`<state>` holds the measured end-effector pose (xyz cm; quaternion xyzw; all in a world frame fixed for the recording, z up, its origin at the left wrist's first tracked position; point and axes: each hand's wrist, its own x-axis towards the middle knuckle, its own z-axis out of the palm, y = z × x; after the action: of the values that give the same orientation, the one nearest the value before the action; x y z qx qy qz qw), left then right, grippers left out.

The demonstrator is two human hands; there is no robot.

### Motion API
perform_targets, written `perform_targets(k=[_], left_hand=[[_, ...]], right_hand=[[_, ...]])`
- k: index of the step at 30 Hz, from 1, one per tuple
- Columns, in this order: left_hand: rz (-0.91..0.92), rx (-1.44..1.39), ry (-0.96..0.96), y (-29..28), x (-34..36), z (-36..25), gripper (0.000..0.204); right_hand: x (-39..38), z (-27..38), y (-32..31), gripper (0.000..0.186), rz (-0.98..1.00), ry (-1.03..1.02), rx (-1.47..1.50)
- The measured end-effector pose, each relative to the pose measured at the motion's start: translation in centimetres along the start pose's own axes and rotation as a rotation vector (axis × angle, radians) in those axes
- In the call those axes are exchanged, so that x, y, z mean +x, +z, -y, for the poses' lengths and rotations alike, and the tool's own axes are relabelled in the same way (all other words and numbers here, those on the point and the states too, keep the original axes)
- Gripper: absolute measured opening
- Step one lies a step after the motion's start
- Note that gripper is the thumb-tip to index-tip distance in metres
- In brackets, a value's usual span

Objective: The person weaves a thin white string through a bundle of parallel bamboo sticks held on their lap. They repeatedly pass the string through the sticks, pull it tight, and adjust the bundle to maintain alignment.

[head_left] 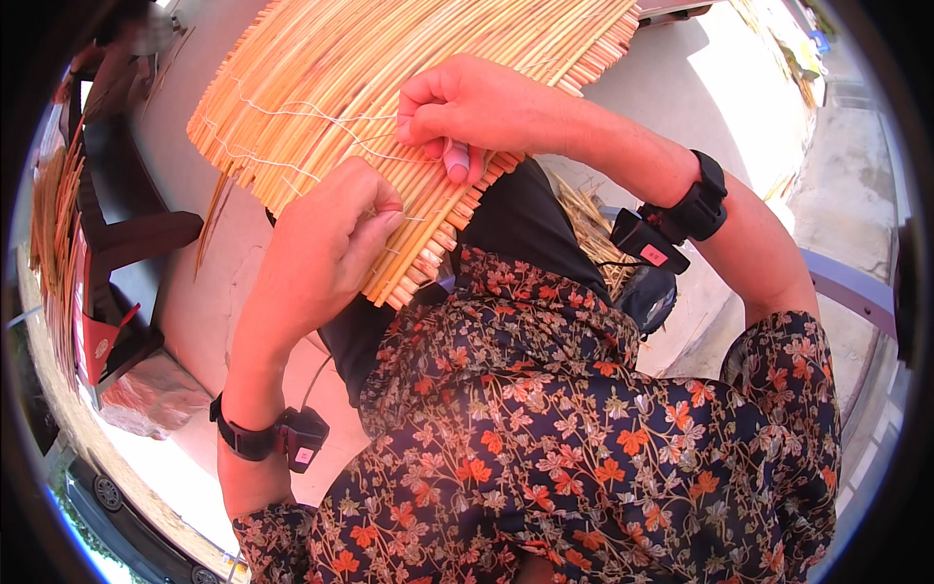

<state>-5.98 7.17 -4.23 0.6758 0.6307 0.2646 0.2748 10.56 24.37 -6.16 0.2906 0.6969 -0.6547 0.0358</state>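
Note:
A mat of straw-coloured reed stalks [321,58] lies across my lap and reaches away from me, its cut ends making a stepped near edge. White thread [282,110] runs over the stalks in loose loops and binds them in rows. At the near left corner, my left hand [336,229] is closed in a pinch, with a short piece of thread showing at its thumb tip. Farther up and to the right, my right hand [452,107] pinches the thread, its lower fingers curled above the mat. What lies inside those curled fingers is partly hidden.
A dark piece of furniture [146,234] stands at the left, beside upright reed stalks [56,209]. Loose stalks [587,229] lie on the floor right of my lap. A curved grey bar [854,284] is at the right. Black devices are strapped to both wrists.

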Motion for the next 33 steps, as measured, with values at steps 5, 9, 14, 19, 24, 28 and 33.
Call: perform_targets(k=[5, 9, 14, 19, 24, 28, 33], left_hand=[[0.178, -0.099, -0.188, -0.5, -0.1, -0.4, 0.009], [0.101, -0.485, -0.360, 0.7, -0.4, 0.4, 0.011], [0.063, -0.642, -0.396, 1.1, -0.7, 0.9, 0.012], [-0.219, -0.092, -0.029, 0.3, -0.8, 1.3, 0.015], [-0.850, -0.226, -0.312, -1.6, -5.5, 1.7, 0.026], [-0.334, -0.910, -0.687, 1.4, -9.7, 0.3, 0.051], [-0.137, -1.269, -0.588, 4.9, -8.2, -0.5, 0.062]], right_hand=[[0.3, -0.5, 0.4, 0.014, 0.000, -0.045, 0.015], [0.5, -0.9, 0.6, 0.015, -0.028, -0.066, -0.066], [0.3, -0.8, 0.7, 0.018, -0.032, -0.093, -0.116], [-0.1, -0.1, 0.8, 0.013, -0.049, -0.116, 0.015], [-0.9, -0.4, 0.7, 0.014, -0.135, -0.111, 0.151], [-1.2, -0.3, 0.6, 0.018, -0.167, -0.144, 0.201], [-1.2, 0.0, 0.5, 0.021, -0.137, -0.110, 0.153]])
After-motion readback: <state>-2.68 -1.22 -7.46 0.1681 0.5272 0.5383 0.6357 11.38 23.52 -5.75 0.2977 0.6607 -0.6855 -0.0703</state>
